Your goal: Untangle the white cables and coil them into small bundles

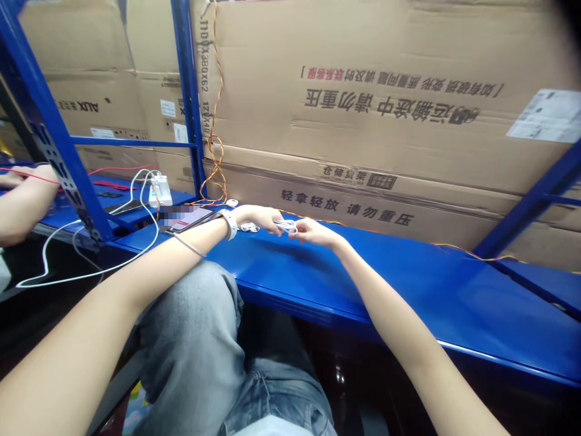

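Note:
My left hand (pixel 261 217) and my right hand (pixel 314 232) meet above the blue shelf (pixel 408 290). Both are closed on a small coiled white cable (pixel 287 226) held between them. More white cable (pixel 249 227) lies on the shelf just under my left hand. I wear a white band on my left wrist. A phone (pixel 188 218) lies on the shelf left of my left hand.
Large cardboard boxes (pixel 385 121) stand along the back of the shelf. A twisted red-yellow wire (pixel 215 151) hangs by a blue upright (pixel 188 97). A white charger (pixel 160 189) with white cables sits at left. Another person's arm (pixel 22 200) rests at far left.

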Tool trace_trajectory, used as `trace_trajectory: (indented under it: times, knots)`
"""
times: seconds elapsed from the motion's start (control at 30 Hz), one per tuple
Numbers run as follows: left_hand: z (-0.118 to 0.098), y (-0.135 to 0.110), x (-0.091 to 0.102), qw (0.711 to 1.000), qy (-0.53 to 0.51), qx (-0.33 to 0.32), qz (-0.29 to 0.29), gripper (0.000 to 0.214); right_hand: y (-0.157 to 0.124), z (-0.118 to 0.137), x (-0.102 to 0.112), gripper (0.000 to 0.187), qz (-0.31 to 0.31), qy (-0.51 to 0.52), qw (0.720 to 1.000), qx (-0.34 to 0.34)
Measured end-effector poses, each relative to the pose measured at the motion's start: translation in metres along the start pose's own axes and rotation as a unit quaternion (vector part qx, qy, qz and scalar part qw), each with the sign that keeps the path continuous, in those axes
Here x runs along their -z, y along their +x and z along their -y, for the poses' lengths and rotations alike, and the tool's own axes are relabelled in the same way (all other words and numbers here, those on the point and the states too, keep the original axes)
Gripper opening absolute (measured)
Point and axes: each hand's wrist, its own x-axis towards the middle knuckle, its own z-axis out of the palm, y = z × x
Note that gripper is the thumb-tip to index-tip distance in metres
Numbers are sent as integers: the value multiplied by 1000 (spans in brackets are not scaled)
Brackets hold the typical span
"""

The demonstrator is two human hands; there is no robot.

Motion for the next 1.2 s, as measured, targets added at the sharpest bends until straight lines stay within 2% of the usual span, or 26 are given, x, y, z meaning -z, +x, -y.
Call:
trace_trajectory:
  times: [0.07, 0.17, 0.27, 0.43, 0.57, 0.67, 0.73, 0.83, 0.9, 1.03, 1.2]
  knots:
    - [0, -1, -1, 1000, -8, 14, 13, 10, -1, -3, -4, 27, 5, 4, 1000, -10]
    - [2, -5, -1, 996, -31, 36, 79, 14, -3, -7, -14, 27, 51, 31, 998, -34]
    - [7, -11, 2, 990, -67, 40, 117, 21, -3, -6, -24, 25, 77, 24, 997, -17]
    - [23, -15, 8, 989, -118, 36, 81, 23, -1, 0, -35, 15, 23, -89, 996, 17]
    - [30, -13, 8, 985, -158, 72, 21, 27, -1, 1, -38, 11, 21, -100, 995, 17]
    - [32, -12, 6, 973, -214, 88, -24, 30, -1, -2, -37, 15, 25, -112, 993, 26]
    - [30, -11, 4, 963, -254, 84, -30, 33, 0, -3, -33, 17, -1, -120, 993, 20]
    - [27, -7, 0, 952, -299, 57, -38, 32, 2, -6, -26, 23, -86, -86, 992, -18]
    - [24, -2, -3, 940, -336, 30, -50, 30, 3, -7, -23, 32, -118, -6, 992, -50]
    - [23, 11, -11, 906, -416, -7, -77, 30, 5, -2, -24, 43, -120, 143, 980, -74]
    - [25, 25, -18, 891, -442, 2, -102, 27, 9, 7, -33, 39, -243, 163, 954, -68]
